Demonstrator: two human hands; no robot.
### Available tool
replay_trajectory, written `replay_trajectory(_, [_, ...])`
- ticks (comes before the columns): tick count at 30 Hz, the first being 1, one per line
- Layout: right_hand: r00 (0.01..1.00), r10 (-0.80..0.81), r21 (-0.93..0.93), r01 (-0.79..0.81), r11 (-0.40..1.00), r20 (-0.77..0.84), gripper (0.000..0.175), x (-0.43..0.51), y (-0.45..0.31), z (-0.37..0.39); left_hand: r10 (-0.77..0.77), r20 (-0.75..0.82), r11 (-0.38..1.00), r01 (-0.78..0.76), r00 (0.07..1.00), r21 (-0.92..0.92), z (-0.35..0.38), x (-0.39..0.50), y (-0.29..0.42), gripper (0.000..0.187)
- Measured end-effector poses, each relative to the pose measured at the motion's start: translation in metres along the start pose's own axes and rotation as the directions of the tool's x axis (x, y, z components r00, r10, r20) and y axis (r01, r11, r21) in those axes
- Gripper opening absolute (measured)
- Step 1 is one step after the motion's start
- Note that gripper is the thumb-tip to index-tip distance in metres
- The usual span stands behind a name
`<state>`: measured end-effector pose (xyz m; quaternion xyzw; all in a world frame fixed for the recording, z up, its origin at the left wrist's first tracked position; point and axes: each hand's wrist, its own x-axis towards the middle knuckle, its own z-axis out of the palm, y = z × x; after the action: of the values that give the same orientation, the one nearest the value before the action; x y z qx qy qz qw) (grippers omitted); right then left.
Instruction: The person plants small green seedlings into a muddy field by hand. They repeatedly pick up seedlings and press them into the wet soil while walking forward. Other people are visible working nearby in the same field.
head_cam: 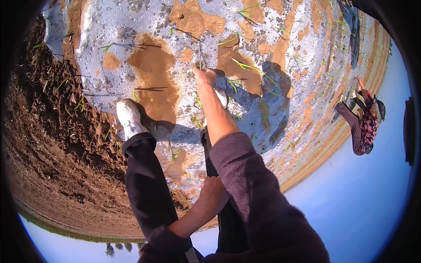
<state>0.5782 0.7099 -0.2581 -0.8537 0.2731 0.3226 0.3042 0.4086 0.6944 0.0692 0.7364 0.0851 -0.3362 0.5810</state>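
My right hand (205, 76) reaches out over the ground, closed around a thin metal rod (199, 52) that points away from me. Beneath it lies plastic mulch film (105, 24), wet with droplets and patched with brown soil. A green seedling (245, 65) stands to the right of that hand, and another seedling (234, 84) is close by. My left hand (213, 194) is curled against my right leg, below the right forearm; its fingers are mostly hidden, so I cannot tell whether it grips anything.
My left shoe (128, 116) rests at the film's edge, and my right shoe (221, 98) is partly covered by my arm. Loose dark soil (65, 131) borders the film on the left. Another person (363, 121) bends low over the rows at the far right. Several seedlings dot the film.
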Motion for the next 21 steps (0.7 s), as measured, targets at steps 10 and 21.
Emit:
replay_trajectory(10, [0.995,-0.100,-0.170,0.100,0.980,0.010,0.022,-0.002,0.009,-0.001,0.098,0.035,0.976,-0.103,0.995,0.190,-0.001,-0.004,0.002,0.011])
replay_trajectory(21, [0.999,0.013,-0.101,-0.018,0.995,-0.045,0.014,-0.003,0.002,0.000,0.024,0.019,0.997,-0.026,1.000,0.072,0.005,-0.002,0.002,0.009])
